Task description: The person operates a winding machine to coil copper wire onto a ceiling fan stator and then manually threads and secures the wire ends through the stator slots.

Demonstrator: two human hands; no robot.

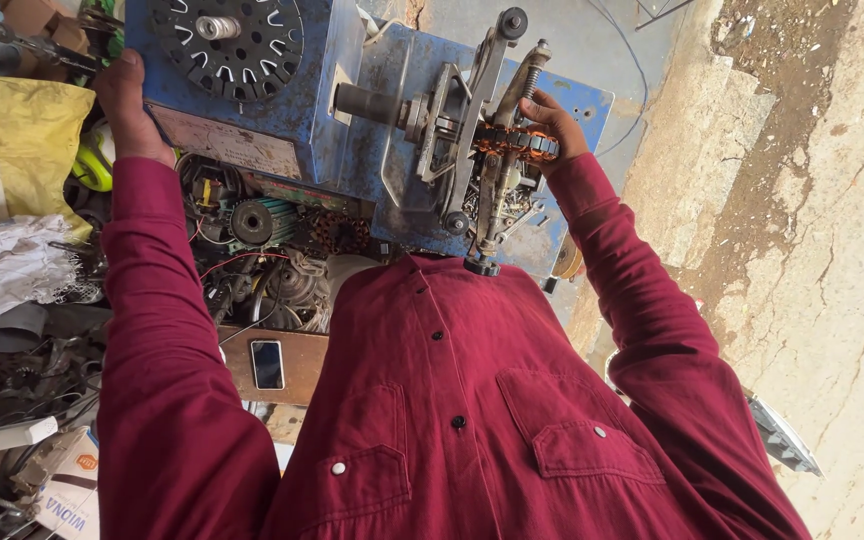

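A blue winding machine [372, 110] stands in front of me, with a black slotted disc [227, 40] on its left face. My left hand [127, 100] grips the machine's left edge beside that disc. At the right, a metal arm assembly [472, 130] sticks out of the machine and carries a copper-wound stator ring [512, 145]. My right hand [555, 125] is closed on that ring, fingers over its top. Both my sleeves and my shirt are dark red.
Under the machine lie motor parts and coils [282, 250]. A phone [268, 364] rests on a wooden board. A yellow bag [32, 125], white cloth [7, 265] and cluttered scrap fill the left. A rough concrete wall [802, 200] runs along the right.
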